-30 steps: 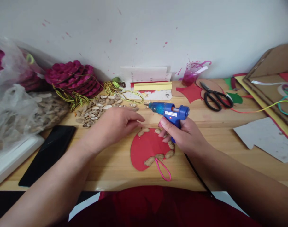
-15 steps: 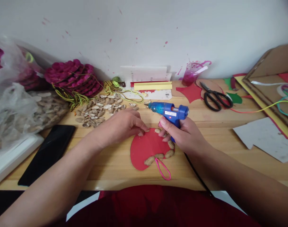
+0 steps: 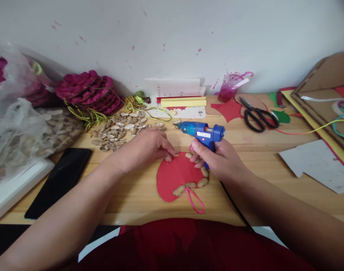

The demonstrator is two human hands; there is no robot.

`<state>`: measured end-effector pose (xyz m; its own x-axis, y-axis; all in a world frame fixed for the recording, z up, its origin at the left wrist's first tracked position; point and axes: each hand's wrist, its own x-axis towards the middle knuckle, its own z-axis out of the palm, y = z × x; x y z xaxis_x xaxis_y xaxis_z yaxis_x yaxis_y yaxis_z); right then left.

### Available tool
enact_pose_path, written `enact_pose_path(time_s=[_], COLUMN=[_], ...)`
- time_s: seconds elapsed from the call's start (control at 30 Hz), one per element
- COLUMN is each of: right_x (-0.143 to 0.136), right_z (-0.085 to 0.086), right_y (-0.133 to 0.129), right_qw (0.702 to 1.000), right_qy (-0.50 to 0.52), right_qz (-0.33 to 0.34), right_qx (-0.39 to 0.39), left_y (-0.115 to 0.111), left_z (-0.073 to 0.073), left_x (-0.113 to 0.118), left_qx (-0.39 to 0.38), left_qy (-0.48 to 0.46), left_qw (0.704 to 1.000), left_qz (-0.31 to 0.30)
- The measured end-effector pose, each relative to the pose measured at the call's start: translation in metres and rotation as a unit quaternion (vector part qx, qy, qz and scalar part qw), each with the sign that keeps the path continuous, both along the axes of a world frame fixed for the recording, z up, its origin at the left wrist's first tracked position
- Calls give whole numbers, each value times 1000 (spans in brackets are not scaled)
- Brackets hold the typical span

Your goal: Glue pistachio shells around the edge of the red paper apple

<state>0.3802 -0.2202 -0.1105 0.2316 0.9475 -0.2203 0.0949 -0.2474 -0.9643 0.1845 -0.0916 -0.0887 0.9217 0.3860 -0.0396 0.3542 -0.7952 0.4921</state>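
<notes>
My right hand (image 3: 221,160) is wrapped round the handle of a blue hot glue gun (image 3: 204,132), its nozzle pointing left and its small light glowing. Below lies a round red cutout (image 3: 172,177) with a pink cord loop (image 3: 196,203) at its near edge. Peanut shells (image 3: 191,185) line the right and near rim. My left hand (image 3: 153,148) is closed at the cutout's far left edge, fingertips pressing a peanut shell (image 3: 176,154) that is mostly hidden under them. The fingers of my right hand cover part of the shells along the right side.
Loose peanut shells (image 3: 115,131) are heaped behind my left hand, beside a plastic bag of shells (image 3: 55,131). A black phone (image 3: 58,182) lies at left. Black-handled scissors (image 3: 258,116), a pink-stained cup (image 3: 228,88) and a white card (image 3: 315,165) are to the right.
Both hands keep almost the same place and grip. The whole view has shifted very slightly; the glue gun and cutout look otherwise unchanged.
</notes>
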Motion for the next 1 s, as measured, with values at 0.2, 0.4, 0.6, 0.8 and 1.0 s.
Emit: enact_pose_path(time_s=[0.2, 0.4, 0.6, 0.8, 1.0], right_x=[-1, -2, -1, 0, 4], right_z=[2, 4, 1, -5, 3], right_y=[1, 1, 2, 2, 3], right_qw=[1000, 1000, 1000, 999, 998], right_qy=[7, 12, 1, 15, 28], right_qz=[-4, -8, -1, 7, 3], right_qx=[2, 12, 10, 35, 56], left_y=[-3, -4, -3, 2, 10], left_z=[3, 4, 5, 1, 18], left_x=[2, 0, 2, -2, -17], left_qx=[37, 46, 28, 16, 58], left_qy=[6, 11, 18, -22, -81], left_qw=[999, 999, 999, 998, 991], left_qz=[-5, -1, 2, -58, 85])
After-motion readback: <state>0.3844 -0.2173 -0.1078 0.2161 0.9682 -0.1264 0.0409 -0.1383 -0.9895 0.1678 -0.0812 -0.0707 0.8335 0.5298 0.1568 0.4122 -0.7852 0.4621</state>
